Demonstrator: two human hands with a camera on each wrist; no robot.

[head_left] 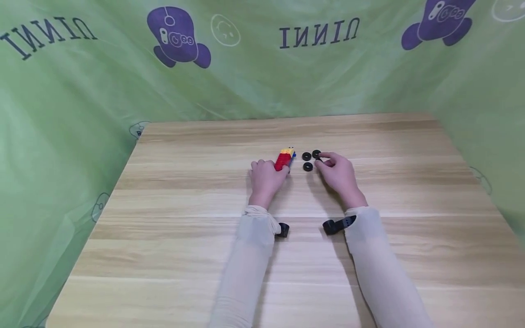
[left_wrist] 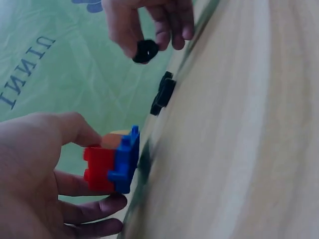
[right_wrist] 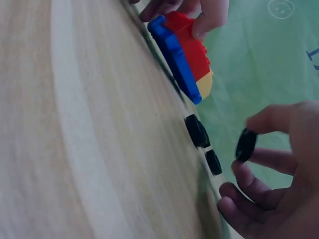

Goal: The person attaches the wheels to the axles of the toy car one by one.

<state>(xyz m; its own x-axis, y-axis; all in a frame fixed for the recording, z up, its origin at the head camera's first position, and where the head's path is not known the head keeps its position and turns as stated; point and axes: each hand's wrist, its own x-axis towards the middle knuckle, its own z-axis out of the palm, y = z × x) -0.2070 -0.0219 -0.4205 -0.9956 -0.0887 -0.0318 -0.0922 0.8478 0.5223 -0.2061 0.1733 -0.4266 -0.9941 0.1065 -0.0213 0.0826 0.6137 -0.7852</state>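
My left hand [head_left: 266,180] grips a small toy car body [left_wrist: 102,167] built of bricks, with a blue base [right_wrist: 174,57], red blocks [right_wrist: 189,42] and a yellow block [right_wrist: 205,85] at one end. No wheels show on its blue side pegs. Between thumb and fingers my right hand [head_left: 338,175] pinches a black toy wheel [right_wrist: 246,144], held up off the table. Three more black wheels lie on the table between the hands: one nearer me [head_left: 308,166], one behind it [head_left: 306,156], and one farther right [head_left: 316,154] by the right fingertips.
The wooden table [head_left: 172,237] stretches out on both sides of the arms. A green printed curtain [head_left: 254,82] hangs along its back and sides. Each wrist carries a black camera mount, the left one [head_left: 283,230] and the right one [head_left: 331,227].
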